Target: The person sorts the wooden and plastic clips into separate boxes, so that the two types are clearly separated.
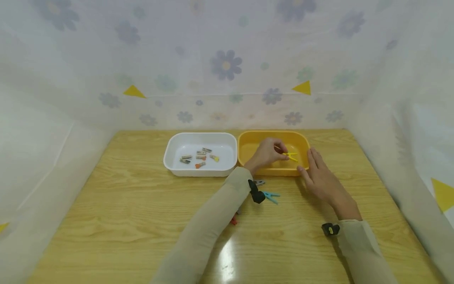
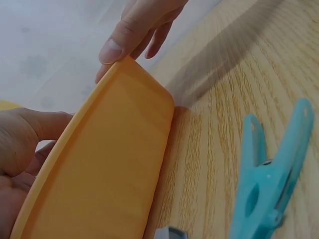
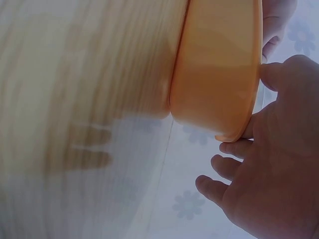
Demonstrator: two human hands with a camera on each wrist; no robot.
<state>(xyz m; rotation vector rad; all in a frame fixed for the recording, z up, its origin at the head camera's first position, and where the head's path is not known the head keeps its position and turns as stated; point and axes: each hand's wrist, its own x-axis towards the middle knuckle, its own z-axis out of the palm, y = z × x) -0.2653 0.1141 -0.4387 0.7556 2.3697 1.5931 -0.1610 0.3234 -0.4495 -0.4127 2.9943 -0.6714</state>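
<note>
In the head view my left hand [image 1: 269, 152] is inside the yellow bin [image 1: 274, 172], pinching a yellow plastic clothespin [image 1: 291, 154] near the bin's right end. The left wrist view hides that clothespin behind the bin wall. My right hand [image 1: 320, 177] braces the bin's front right corner, thumb against the rim and fingers fairly straight along the right side. A light blue clothespin [image 1: 271, 196] lies on the table in front of the bin. Near it is a grey clothespin [image 1: 259, 182], partly covered by the left wrist. Something red [image 1: 234, 220] peeks out beside the left forearm.
Left of the yellow bin, side by side with it, stands a white bin [image 1: 200, 173] containing several small wooden clothespins [image 1: 200, 157], some with orange or yellow shapes. Both bins are on a wood-grain table [image 1: 124, 205]. Flower-patterned sheeting [image 1: 227, 106] hangs behind and at the sides.
</note>
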